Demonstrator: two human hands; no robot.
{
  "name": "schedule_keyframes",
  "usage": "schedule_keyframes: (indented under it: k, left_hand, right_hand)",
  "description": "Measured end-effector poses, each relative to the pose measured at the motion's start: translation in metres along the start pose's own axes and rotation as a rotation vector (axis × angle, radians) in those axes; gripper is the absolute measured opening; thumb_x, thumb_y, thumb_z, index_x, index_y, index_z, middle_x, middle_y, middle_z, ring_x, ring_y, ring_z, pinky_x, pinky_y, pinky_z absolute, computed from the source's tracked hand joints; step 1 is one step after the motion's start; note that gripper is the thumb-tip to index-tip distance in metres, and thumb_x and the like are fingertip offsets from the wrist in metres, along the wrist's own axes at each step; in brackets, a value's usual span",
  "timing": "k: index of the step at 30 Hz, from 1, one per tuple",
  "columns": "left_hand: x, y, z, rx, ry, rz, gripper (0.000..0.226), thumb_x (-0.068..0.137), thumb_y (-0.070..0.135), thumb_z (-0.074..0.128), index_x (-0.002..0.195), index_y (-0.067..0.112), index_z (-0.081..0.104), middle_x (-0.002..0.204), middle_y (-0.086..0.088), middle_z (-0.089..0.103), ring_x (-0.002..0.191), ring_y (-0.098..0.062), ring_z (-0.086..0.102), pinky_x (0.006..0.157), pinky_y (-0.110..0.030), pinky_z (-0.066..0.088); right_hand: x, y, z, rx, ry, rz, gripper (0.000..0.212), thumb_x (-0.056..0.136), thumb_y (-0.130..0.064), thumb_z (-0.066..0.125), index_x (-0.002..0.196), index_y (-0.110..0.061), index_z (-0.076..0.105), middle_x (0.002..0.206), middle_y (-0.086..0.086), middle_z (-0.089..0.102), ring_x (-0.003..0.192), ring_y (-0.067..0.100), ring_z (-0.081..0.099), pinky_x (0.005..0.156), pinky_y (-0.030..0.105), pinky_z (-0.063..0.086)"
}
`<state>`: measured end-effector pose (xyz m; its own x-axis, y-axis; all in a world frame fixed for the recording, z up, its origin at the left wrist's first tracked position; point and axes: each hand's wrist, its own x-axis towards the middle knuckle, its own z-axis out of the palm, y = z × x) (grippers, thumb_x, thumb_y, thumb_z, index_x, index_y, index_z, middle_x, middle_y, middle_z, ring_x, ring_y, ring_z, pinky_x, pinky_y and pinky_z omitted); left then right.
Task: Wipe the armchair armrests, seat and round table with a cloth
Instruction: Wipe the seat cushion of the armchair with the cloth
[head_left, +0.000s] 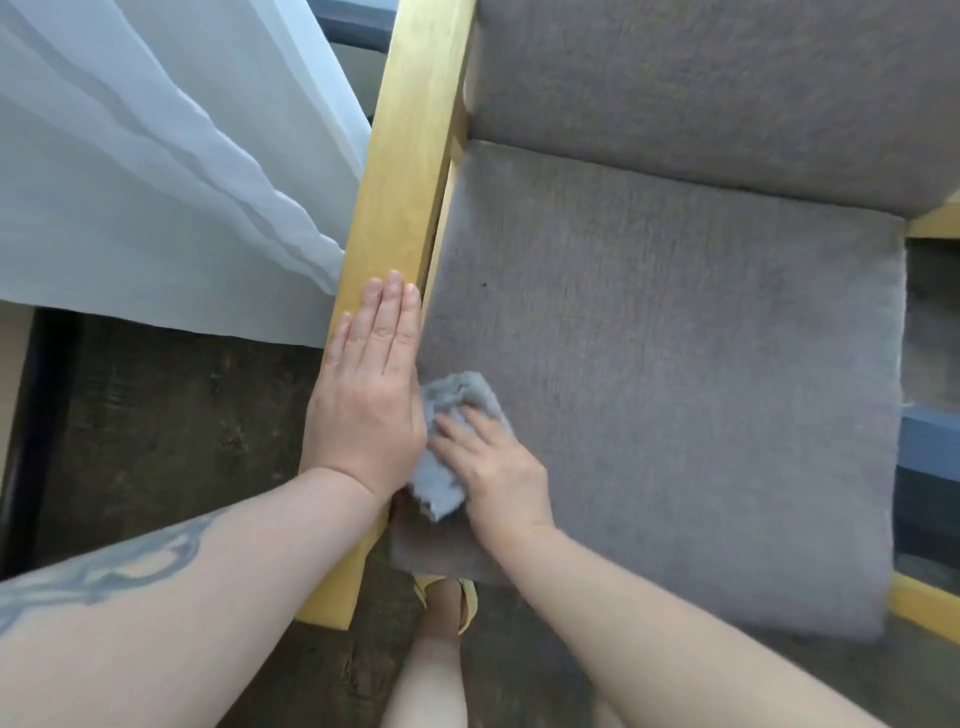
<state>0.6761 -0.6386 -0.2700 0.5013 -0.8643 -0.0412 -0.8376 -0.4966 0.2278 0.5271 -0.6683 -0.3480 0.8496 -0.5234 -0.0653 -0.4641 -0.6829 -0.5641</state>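
Observation:
An armchair with a pale wooden frame and grey cushions fills the view. My left hand (369, 384) lies flat, fingers together, on the left wooden armrest (400, 171). My right hand (493, 467) presses a crumpled blue-grey cloth (447, 452) onto the grey seat cushion (701, 364), at its front left corner beside the armrest. The grey back cushion (727, 88) rises behind the seat. Only slivers of the right armrest (930, 223) show at the frame's right edge. The round table is out of sight.
A sheer white curtain (156, 182) hangs left of the chair, touching the armrest. Dark wood-pattern floor (166, 431) lies below it. My leg and a yellow sandal (462, 597) stand at the seat's front edge.

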Motion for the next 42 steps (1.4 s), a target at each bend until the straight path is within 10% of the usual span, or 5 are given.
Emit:
schedule_keyframes:
  k: [16,23,29,35,42]
  left_hand:
    - [-0.062,0.04,0.066,-0.057,-0.352,0.041,0.053,0.103,0.024,0.025,0.152,0.015,0.009,0.16,-0.001,0.006,0.147,-0.016,-0.001,0.119,-0.034,0.002]
    - [-0.075,0.061,0.092,-0.04,-0.351,-0.074,0.06,0.101,0.038,0.02,0.152,0.019,-0.006,0.159,0.0,-0.009,0.146,-0.017,-0.014,0.118,-0.039,-0.005]
    - [-0.078,0.076,0.099,0.034,-0.36,-0.027,0.06,0.1,0.036,0.021,0.152,0.02,-0.004,0.16,-0.003,-0.007,0.146,-0.021,-0.01,0.118,-0.044,-0.001]
    - [-0.079,0.102,0.109,0.07,-0.383,0.074,0.058,0.101,0.039,0.012,0.152,0.019,-0.004,0.16,-0.001,-0.006,0.147,-0.019,-0.01,0.117,-0.044,-0.003]
    - [-0.071,0.093,0.112,0.094,-0.387,0.185,0.061,0.097,0.042,0.018,0.153,0.017,0.012,0.16,-0.003,0.009,0.147,-0.019,0.004,0.117,-0.041,0.003]
  right_hand:
    - [-0.14,0.026,-0.044,-0.01,-0.079,-0.103,0.025,0.088,-0.013,0.054,0.113,-0.016,0.058,0.137,0.002,0.055,0.123,0.021,0.055,0.104,0.034,0.039]
    - [-0.018,0.095,-0.059,-0.057,0.313,0.519,0.052,0.071,0.016,0.061,0.114,-0.012,0.065,0.138,0.007,0.055,0.134,0.033,0.041,0.111,0.045,0.03]
    - [-0.147,0.073,-0.065,-0.153,0.024,-0.033,0.02,0.084,-0.008,0.064,0.102,-0.013,0.071,0.126,0.003,0.064,0.119,0.023,0.059,0.097,0.04,0.048]
    - [-0.051,0.145,-0.102,-0.149,0.344,0.625,0.055,0.068,0.021,0.06,0.116,-0.005,0.064,0.135,0.015,0.056,0.126,0.038,0.049,0.102,0.052,0.042]
    - [-0.162,0.066,-0.085,-0.026,-0.005,0.031,0.03,0.074,-0.012,0.066,0.103,-0.019,0.073,0.113,-0.004,0.07,0.102,0.011,0.066,0.077,0.027,0.056]
